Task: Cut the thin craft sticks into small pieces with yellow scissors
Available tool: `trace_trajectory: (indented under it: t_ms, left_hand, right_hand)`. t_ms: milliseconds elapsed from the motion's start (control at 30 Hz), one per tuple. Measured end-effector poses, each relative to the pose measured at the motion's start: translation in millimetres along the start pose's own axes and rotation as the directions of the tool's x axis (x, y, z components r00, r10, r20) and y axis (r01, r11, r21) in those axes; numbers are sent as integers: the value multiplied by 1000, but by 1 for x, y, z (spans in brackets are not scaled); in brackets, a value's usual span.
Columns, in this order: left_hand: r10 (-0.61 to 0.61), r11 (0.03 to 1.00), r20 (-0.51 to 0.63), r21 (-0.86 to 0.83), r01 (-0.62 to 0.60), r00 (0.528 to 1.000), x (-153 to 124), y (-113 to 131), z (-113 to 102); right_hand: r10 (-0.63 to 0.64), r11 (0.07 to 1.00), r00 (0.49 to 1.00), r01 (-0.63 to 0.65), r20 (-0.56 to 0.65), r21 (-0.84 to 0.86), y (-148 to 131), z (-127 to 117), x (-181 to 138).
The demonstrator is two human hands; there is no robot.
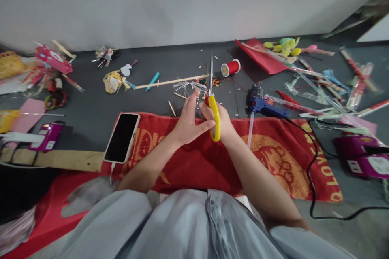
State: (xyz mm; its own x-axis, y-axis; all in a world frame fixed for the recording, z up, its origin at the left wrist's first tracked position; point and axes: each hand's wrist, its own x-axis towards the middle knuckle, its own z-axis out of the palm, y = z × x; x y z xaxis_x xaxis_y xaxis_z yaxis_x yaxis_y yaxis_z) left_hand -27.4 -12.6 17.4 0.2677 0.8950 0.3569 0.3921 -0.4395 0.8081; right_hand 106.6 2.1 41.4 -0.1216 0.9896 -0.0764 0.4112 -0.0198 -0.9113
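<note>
Nearest, a pale grey garment [179, 226] fills the bottom of the view, and two bare forearms reach forward from it, slanting inward over a red towel [209, 166] with orange lettering. A white-edged smartphone [122, 137] lies on the towel's left end, a cable plugged into it. Beyond the forearms, the hands come close together above the towel's far edge. The left hand [190, 121] is partly open, its fingers stretched forward and its thumb spread away from them toward the scissors' handle; whether that thumb touches it, I cannot tell. The right hand [224, 123] is curled around the yellow handle of a pair of scissors [215, 119], wrist angled inward, blades pointing away from the body. Just past the left fingertips, thin white strands [187, 85] fan out over the dark tabletop [91, 101]; contact with them is unclear. To the right lies a blue glue gun [269, 108]. Farther on, a slender wooden stick [173, 81] runs from near the blades leftward, across a teal pen-like object [152, 81], and a spool of red thread [231, 68] rests right of the blades.
</note>
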Motion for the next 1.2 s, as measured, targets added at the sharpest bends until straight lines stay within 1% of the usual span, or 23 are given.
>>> trace_trajectory:
  t_ms: [100,200,267,367,467,567,667,800,900,1033,1200]
  left_hand:
    - [-61,981,109,-179,80,992,-1,-1,3]
    - [-143,949,153,-260,180,978,0,2,5]
    - [-172,932,174,-289,218,969,1,3,7]
    - [-183,914,171,-333,232,968,0,0,13]
    - [-176,910,114,-361,206,978,-2,-6,20]
    - [-148,931,42,-332,154,988,-4,-13,26]
    - [-127,958,-2,-259,122,992,-3,-19,27]
    - [-92,981,-34,-172,85,995,-1,-21,26]
    - [-87,989,-60,-125,79,994,1,-20,25]
    - [-92,990,-76,-119,82,993,1,-21,24]
    - [-85,988,-63,-136,76,994,1,-23,24]
  right_hand:
    - [9,1000,1000,-9,16,20,6,8,2]
    - [-25,998,998,21,61,60,12,14,6]
    - [-25,997,997,19,73,72,16,16,8]
    - [-18,998,997,13,73,60,17,16,8]
    - [-34,999,997,33,62,13,15,15,7]
    - [-69,997,996,72,49,-43,13,15,6]
    - [-81,993,996,85,43,-85,13,15,7]
    - [-83,993,995,88,53,-85,15,16,9]
    - [-77,994,995,81,59,-72,15,16,11]
    - [-63,996,996,66,55,-56,13,17,11]
    - [-52,998,998,54,44,-40,12,18,12]
